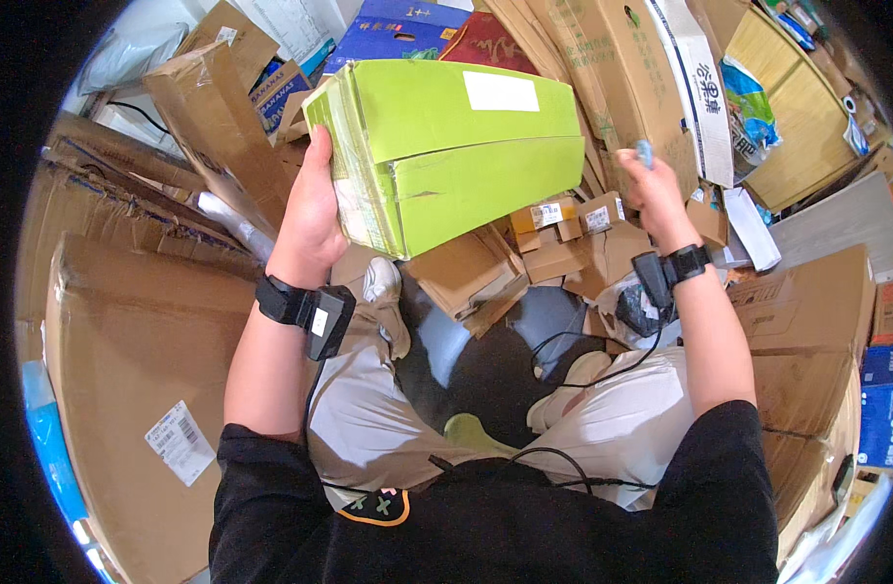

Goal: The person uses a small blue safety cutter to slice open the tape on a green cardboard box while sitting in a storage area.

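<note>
A lime-green cardboard box (483, 175) is held up in front of me, tilted, with clear tape over its near-left end and a blank-looking white label on one panel. My left hand (311, 208) grips that taped end, thumb on top. A seam runs along the side facing me. To the right of the box and apart from it, my right hand (658, 190) is closed around a small light-blue object (643, 154). Most of that object is hidden in the fist, so its kind cannot be told. Both wrists carry black strapped devices with cables.
Flattened brown cartons (464, 274) and small labelled boxes (556, 215) lie on the floor beyond my feet. Large cartons stand close at left (140, 365) and right (804, 350). Tall folded cardboard (629, 95) leans behind my right hand. A black cable (621, 376) hangs by my right leg.
</note>
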The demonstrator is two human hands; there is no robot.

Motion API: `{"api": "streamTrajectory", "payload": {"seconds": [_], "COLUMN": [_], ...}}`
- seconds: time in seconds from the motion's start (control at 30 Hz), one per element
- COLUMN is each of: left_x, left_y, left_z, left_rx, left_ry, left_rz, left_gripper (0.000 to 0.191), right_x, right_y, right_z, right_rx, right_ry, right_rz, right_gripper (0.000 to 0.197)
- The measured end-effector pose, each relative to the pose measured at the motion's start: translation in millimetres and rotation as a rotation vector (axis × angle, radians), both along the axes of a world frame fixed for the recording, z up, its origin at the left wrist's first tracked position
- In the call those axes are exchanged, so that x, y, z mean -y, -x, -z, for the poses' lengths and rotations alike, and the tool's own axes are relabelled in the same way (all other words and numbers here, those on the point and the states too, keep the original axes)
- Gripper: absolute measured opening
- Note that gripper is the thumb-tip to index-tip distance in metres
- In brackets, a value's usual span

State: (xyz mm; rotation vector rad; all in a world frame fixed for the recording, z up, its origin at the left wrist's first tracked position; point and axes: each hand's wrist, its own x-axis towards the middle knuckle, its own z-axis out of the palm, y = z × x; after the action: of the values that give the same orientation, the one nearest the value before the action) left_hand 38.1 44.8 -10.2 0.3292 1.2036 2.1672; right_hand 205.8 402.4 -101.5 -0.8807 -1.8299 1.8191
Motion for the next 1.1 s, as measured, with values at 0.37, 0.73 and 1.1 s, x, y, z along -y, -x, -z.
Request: {"api": "streamTrajectory", "payload": {"seconds": [0.37,0.73,1.1], "left_x": [-1,-2,-27], "left_y": [8,15,1], "left_z": [-3,10,55], "left_rx": [0.0,0.052,-1.008], "left_ry": [-0.066,-0.021,1.07], "left_rz": [0.008,0.0,0.125], "left_gripper": [0.058,0.057,0.072], "right_x": [55,46,124], "right_y": [12,10,16], "right_z": [-25,-16,-34], "right_rx": [-0.206,-0.041,-0.01], "right_ry": [0.005,-0.206,-0.646], "right_rz": [-0.073,0.05,-0.255], "right_gripper": [0.037,0.022,0.019]}}
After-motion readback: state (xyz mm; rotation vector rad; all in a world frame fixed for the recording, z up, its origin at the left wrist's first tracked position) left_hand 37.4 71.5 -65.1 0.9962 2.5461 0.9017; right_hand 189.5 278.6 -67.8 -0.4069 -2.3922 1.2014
